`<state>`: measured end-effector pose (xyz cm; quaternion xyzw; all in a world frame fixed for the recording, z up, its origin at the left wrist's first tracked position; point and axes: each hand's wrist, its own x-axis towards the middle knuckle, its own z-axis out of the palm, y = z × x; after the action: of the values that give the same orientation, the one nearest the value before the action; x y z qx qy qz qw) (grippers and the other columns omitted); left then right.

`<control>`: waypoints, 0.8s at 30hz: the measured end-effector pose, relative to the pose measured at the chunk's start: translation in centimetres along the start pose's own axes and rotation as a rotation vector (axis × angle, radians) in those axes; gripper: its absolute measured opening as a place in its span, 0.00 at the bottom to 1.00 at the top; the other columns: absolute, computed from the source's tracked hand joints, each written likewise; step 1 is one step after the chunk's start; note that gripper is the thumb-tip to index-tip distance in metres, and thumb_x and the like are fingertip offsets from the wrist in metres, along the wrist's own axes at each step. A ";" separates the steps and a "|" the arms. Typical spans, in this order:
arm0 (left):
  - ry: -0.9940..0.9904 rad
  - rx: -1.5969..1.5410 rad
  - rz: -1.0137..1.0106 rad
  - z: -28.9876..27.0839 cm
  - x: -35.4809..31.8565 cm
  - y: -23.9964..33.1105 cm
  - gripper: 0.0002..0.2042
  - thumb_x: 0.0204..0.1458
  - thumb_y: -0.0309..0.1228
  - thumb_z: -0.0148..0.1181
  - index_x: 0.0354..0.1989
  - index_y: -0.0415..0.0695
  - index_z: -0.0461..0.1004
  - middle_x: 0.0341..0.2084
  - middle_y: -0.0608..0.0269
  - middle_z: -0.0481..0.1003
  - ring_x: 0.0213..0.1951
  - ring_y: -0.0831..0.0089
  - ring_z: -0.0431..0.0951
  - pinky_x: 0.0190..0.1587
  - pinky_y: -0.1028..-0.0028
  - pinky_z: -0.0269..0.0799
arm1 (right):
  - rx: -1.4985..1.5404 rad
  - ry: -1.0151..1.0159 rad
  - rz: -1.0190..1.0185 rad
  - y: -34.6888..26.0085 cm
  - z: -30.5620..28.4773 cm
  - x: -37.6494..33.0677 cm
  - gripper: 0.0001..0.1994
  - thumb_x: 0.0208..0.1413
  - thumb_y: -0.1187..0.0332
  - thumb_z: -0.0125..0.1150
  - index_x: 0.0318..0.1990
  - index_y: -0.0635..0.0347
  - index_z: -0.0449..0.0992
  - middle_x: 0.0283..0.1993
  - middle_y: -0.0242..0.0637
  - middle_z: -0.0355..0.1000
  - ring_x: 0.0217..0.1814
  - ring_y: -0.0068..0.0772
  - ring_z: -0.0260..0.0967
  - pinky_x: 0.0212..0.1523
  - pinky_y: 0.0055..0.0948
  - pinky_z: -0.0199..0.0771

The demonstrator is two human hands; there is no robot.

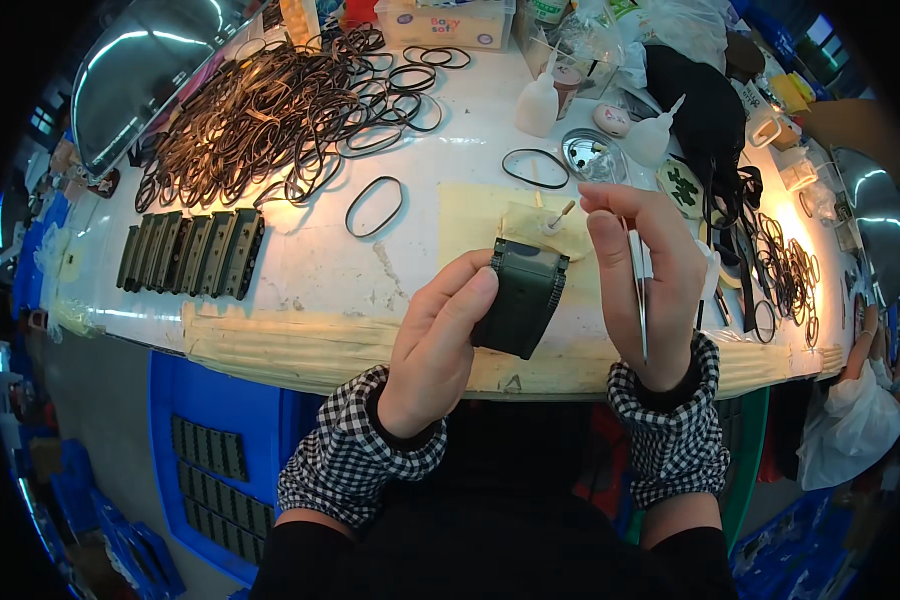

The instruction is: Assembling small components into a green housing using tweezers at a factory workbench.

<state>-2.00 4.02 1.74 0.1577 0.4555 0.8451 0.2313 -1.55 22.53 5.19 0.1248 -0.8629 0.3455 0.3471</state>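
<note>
My left hand point(440, 335) grips a dark green rectangular plastic housing point(523, 297) by its left side, tilted over the near edge of the table. The housing has ridged edges at its upper corners. To its right is my right hand point(652, 270), apart from the housing, with silver tweezers point(642, 300) held against the palm and pointing down toward the wrist. Its thumb and index finger point toward a short stick point(562, 214) with a tan end, which stands at a small clear dish point(527, 230) on a yellow sheet point(460, 215). Whether the fingers touch the stick is unclear.
A big heap of black rubber rings point(270, 115) covers the back left, with one loose ring point(374, 207) nearer. Several green housings point(192, 254) stand in a row below it. White squeeze bottles point(538, 105) and a round tin point(592, 155) sit behind. A blue crate point(170, 480) is lower left.
</note>
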 end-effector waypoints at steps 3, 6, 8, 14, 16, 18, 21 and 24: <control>-0.023 0.090 0.106 -0.2 -0.1 -0.3 0.21 0.66 0.36 0.40 0.58 0.32 0.64 0.49 0.55 0.74 0.52 0.70 0.73 0.57 0.69 0.67 | 0.220 -0.151 0.113 -1.8 -0.9 -0.3 0.09 0.51 0.72 0.67 0.39 0.66 0.77 0.31 0.39 0.74 0.31 0.29 0.73 0.32 0.26 0.70; -0.001 0.160 0.213 -0.5 0.2 -1.4 0.16 0.65 0.30 0.44 0.55 0.31 0.68 0.42 0.58 0.74 0.46 0.75 0.73 0.52 0.76 0.66 | 0.254 -0.250 0.159 -2.2 -0.8 -0.7 0.09 0.50 0.73 0.68 0.38 0.65 0.76 0.30 0.37 0.73 0.25 0.26 0.70 0.26 0.23 0.69; -0.004 0.282 0.296 -0.8 0.5 -1.4 0.15 0.64 0.28 0.46 0.53 0.31 0.70 0.40 0.58 0.74 0.43 0.75 0.73 0.50 0.76 0.67 | 0.266 -0.287 0.235 -2.5 -1.1 -0.8 0.09 0.51 0.75 0.67 0.39 0.66 0.76 0.31 0.34 0.73 0.28 0.22 0.67 0.31 0.21 0.67; 0.031 0.421 0.363 -1.4 0.4 -0.4 0.11 0.59 0.24 0.51 0.46 0.31 0.76 0.36 0.57 0.76 0.38 0.75 0.75 0.42 0.76 0.70 | 0.188 -0.267 0.130 -3.0 -1.2 -0.7 0.08 0.50 0.76 0.67 0.38 0.65 0.77 0.28 0.33 0.70 0.28 0.22 0.65 0.31 0.21 0.65; 0.039 0.437 0.362 -1.4 0.4 -0.2 0.11 0.58 0.24 0.52 0.44 0.31 0.77 0.36 0.57 0.76 0.38 0.75 0.75 0.42 0.76 0.70 | 0.180 -0.260 0.122 -3.1 -1.2 -0.7 0.08 0.50 0.76 0.67 0.37 0.64 0.77 0.28 0.33 0.69 0.27 0.23 0.65 0.31 0.22 0.65; 0.037 0.403 0.322 -1.4 0.4 -0.1 0.10 0.58 0.23 0.53 0.44 0.32 0.77 0.36 0.58 0.76 0.38 0.76 0.75 0.43 0.76 0.70 | 0.178 -0.254 0.116 -3.2 -1.2 -0.7 0.08 0.50 0.76 0.67 0.37 0.64 0.77 0.28 0.33 0.69 0.27 0.23 0.65 0.30 0.22 0.66; 0.034 0.286 0.288 -1.1 0.3 -0.1 0.10 0.57 0.22 0.52 0.43 0.32 0.77 0.35 0.60 0.75 0.38 0.77 0.75 0.43 0.77 0.71 | 0.156 -0.262 0.045 -3.0 -1.2 -0.8 0.10 0.48 0.76 0.69 0.37 0.65 0.75 0.30 0.38 0.70 0.26 0.32 0.70 0.26 0.26 0.69; 0.036 0.284 0.261 -1.3 0.2 -0.1 0.10 0.56 0.20 0.51 0.42 0.32 0.77 0.34 0.62 0.75 0.37 0.78 0.75 0.42 0.77 0.71 | 0.135 -0.254 0.027 -2.9 -0.7 -1.1 0.10 0.49 0.76 0.68 0.38 0.65 0.74 0.30 0.38 0.70 0.25 0.32 0.70 0.25 0.26 0.69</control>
<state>-2.80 3.29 1.02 0.2313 0.5499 0.7978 0.0873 0.97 20.86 6.27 0.1789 -0.8762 0.3891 0.2212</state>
